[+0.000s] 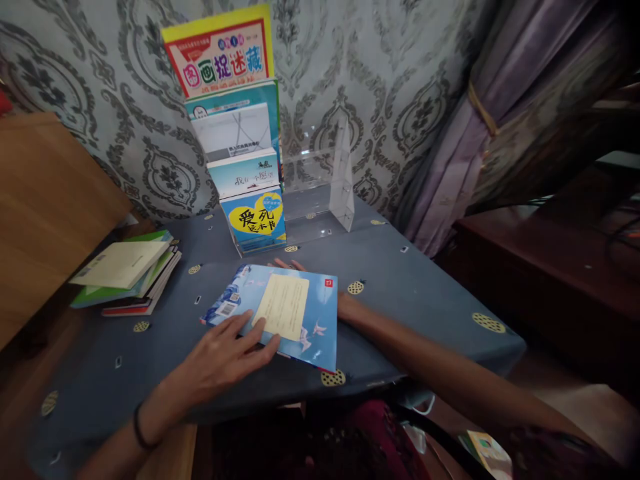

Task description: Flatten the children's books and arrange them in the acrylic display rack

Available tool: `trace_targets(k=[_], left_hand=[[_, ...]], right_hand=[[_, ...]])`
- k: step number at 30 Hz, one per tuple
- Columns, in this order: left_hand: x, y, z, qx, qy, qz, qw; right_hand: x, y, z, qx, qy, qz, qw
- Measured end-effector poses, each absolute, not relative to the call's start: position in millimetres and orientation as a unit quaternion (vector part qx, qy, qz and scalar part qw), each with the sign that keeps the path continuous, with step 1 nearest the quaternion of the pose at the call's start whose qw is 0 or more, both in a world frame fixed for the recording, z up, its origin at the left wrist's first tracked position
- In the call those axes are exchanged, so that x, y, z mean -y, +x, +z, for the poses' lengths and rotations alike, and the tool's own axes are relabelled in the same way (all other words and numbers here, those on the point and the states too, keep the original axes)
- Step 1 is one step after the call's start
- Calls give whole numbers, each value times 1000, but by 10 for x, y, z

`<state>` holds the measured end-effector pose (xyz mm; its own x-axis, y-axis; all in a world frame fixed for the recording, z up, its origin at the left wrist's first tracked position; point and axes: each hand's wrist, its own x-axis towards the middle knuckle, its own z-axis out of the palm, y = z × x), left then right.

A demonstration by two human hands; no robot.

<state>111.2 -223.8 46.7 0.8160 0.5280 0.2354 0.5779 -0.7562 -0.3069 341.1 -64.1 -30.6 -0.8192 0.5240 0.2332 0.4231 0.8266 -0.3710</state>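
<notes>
A blue book (320,307) with a cream text panel and a barcode lies back cover up near the front of the table. My left hand (220,357) rests on its near left part, fingers spread over the cover. My right hand (290,265) is mostly hidden beneath the book; its stretched fingertips show past the far edge, and the wrist comes out at the right side. Behind the book, a clear tiered rack (343,177) carries several books in its left column, with a blue book with a yellow heart (257,220) at the front.
A stack of books (133,267) lies at the table's left, beside a wooden panel (45,207). The blue tablecloth (430,313) has pineapple prints. Patterned wall covering and a tied purple curtain (450,160) stand behind. A dark red cabinet (525,260) is at the right.
</notes>
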Motion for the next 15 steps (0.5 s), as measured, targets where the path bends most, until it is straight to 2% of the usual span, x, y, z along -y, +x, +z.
trace_targets(k=[6,11,15], left_hand=[[2316,1030,-27,320,-925,-87,185],[2285,1082,-8,334,-933,-70,113],[2017,1008,22,438,-892,-79,74]], right_hand=[[433,3588,-399,951,-263,130,102],[374,3702,-389,936,-315,132,87],[417,3734,-353,934,-315,140,91]])
